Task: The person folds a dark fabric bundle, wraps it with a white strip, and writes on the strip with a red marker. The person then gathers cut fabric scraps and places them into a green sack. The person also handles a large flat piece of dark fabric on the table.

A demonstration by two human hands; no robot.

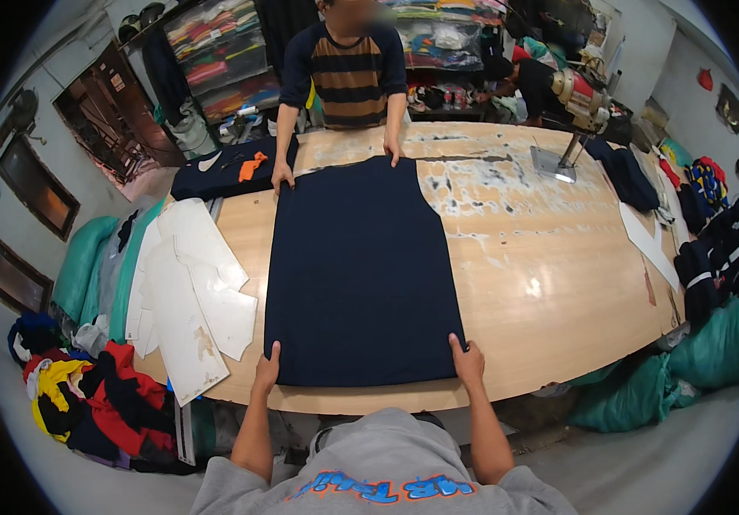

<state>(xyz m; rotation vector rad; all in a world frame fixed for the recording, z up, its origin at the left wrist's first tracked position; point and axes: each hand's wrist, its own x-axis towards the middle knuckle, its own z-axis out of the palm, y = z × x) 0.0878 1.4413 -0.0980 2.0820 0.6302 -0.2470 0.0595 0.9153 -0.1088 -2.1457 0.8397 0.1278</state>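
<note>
A dark navy fabric panel (356, 275), cut like a garment body, lies spread flat on the wooden table. Its near left corner is pinched by my left hand (268, 371), the thumb on top and the other fingers mostly hidden. At the near right corner, my right hand (469, 362) grips the edge in a similar way. Across the table, a co-worker (348, 77) in a striped shirt touches the far end of the panel with both hands, one at each far corner.
White paper patterns (189, 318) lie left of the panel. Beyond them sits a folded navy stack (240, 167) with an orange piece on top. A cutting machine (580, 103) stands on the far right of the table (541, 283). Coloured cloth (103, 395) is heaped at left.
</note>
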